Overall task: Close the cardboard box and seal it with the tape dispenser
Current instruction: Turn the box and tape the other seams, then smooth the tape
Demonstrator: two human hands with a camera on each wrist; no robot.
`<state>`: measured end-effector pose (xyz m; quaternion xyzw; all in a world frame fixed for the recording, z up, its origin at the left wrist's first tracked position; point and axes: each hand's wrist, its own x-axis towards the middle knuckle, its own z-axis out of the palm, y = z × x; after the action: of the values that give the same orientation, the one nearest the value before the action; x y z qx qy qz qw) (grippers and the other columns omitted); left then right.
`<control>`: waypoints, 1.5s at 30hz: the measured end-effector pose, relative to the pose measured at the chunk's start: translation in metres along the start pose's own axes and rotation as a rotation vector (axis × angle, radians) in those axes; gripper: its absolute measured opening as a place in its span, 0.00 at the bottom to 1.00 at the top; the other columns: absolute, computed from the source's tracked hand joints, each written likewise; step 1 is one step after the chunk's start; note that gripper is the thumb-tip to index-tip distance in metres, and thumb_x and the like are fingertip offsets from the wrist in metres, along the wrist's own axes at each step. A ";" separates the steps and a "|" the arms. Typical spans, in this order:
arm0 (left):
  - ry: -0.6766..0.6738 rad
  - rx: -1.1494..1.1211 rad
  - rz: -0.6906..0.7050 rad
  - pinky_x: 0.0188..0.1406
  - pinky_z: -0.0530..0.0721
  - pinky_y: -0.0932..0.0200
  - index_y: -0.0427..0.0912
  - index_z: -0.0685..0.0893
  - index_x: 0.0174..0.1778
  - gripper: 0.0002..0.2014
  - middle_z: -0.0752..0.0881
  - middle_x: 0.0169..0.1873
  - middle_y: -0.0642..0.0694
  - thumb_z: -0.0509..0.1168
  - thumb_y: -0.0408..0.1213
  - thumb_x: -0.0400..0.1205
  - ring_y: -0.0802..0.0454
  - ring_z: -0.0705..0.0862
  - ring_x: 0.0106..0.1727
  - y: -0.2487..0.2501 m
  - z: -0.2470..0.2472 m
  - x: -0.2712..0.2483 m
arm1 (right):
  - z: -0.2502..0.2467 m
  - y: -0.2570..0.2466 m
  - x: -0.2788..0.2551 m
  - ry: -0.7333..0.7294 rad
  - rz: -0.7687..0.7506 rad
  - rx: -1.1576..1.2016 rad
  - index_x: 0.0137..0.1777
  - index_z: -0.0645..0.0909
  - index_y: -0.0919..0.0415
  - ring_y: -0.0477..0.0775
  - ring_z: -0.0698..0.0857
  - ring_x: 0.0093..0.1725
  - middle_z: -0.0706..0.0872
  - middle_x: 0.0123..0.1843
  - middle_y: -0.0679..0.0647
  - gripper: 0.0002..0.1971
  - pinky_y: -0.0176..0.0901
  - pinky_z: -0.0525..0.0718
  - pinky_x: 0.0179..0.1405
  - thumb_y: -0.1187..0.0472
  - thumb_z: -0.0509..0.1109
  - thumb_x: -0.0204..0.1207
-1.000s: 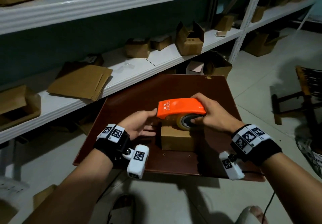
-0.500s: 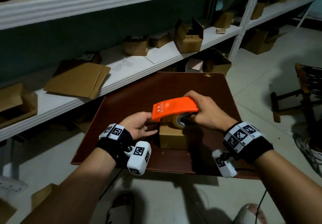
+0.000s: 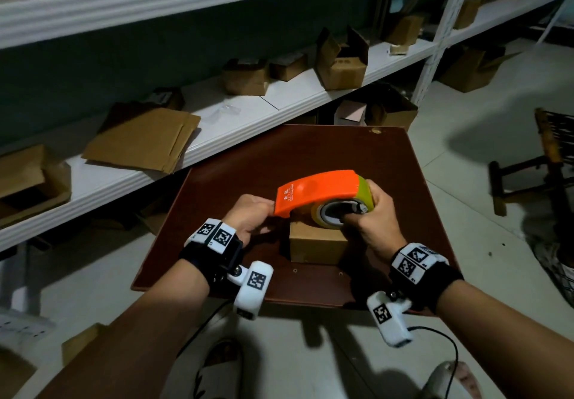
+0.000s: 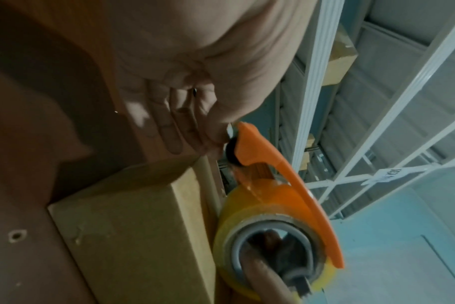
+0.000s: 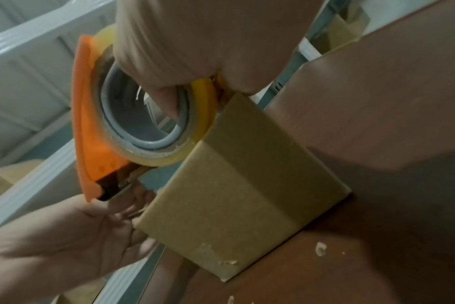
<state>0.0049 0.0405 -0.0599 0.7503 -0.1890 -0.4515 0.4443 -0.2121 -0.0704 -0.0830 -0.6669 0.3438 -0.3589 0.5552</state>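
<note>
A small closed cardboard box (image 3: pixel 316 243) (image 4: pixel 133 226) (image 5: pixel 234 195) stands on a dark brown board (image 3: pixel 310 156). Just above it, tilted, is the orange tape dispenser (image 3: pixel 316 190) (image 4: pixel 278 168) (image 5: pixel 89 144) with its yellowish tape roll (image 3: pixel 363 195). My right hand (image 3: pixel 372 221) (image 5: pixel 169 82) grips the roll end, thumb hooked into the core. My left hand (image 3: pixel 251 215) (image 4: pixel 185 127) is by the box's left side, its fingers pinching at the dispenser's front tip where the tape comes out. The box top is hidden under the dispenser.
White shelving (image 3: pixel 248 119) runs behind the board, holding flattened cardboard (image 3: pixel 143 141) and an open box (image 3: pixel 341 60). A dark wooden chair (image 3: pixel 553 162) stands at the right. Pale floor lies on both sides of the board, with more boxes under the shelf.
The dispenser has lifted off the box top and shifted right, roll end raised. My right hand moved with it. My left hand stayed at the front tip.
</note>
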 end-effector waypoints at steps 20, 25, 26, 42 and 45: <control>0.161 0.189 0.058 0.48 0.90 0.47 0.35 0.92 0.28 0.18 0.93 0.29 0.37 0.69 0.29 0.85 0.40 0.94 0.36 0.003 -0.021 0.002 | 0.003 0.006 -0.002 0.036 0.024 0.016 0.55 0.84 0.61 0.63 0.93 0.52 0.92 0.51 0.64 0.22 0.66 0.92 0.55 0.81 0.76 0.64; 0.238 0.214 0.032 0.30 0.84 0.58 0.31 0.92 0.29 0.15 0.90 0.26 0.38 0.70 0.26 0.82 0.45 0.87 0.25 -0.005 -0.039 0.008 | 0.003 0.005 -0.002 0.052 0.024 0.028 0.55 0.83 0.65 0.61 0.93 0.51 0.91 0.50 0.65 0.20 0.59 0.93 0.54 0.82 0.76 0.66; 0.264 0.212 0.012 0.25 0.82 0.60 0.28 0.92 0.32 0.13 0.89 0.24 0.39 0.69 0.25 0.82 0.46 0.86 0.22 -0.007 -0.045 0.009 | 0.002 0.005 -0.002 0.056 0.026 0.024 0.55 0.83 0.65 0.62 0.93 0.50 0.91 0.50 0.65 0.20 0.59 0.93 0.53 0.82 0.76 0.66; -0.265 -0.302 -0.288 0.74 0.83 0.41 0.42 0.88 0.44 0.10 0.91 0.40 0.46 0.71 0.44 0.86 0.47 0.90 0.54 -0.028 -0.073 0.011 | 0.005 0.011 0.001 0.101 0.025 0.076 0.61 0.82 0.66 0.60 0.93 0.53 0.90 0.54 0.67 0.24 0.60 0.93 0.52 0.86 0.68 0.67; -0.274 -0.241 -0.271 0.71 0.85 0.43 0.41 0.90 0.47 0.09 0.85 0.34 0.49 0.72 0.43 0.85 0.51 0.88 0.46 -0.033 -0.071 0.014 | 0.006 0.011 0.001 0.109 0.024 0.071 0.61 0.82 0.67 0.60 0.92 0.53 0.90 0.54 0.68 0.24 0.61 0.93 0.53 0.86 0.68 0.67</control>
<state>0.0681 0.0835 -0.0804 0.6420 -0.0895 -0.6241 0.4362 -0.2072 -0.0704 -0.0946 -0.6222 0.3685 -0.3999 0.5632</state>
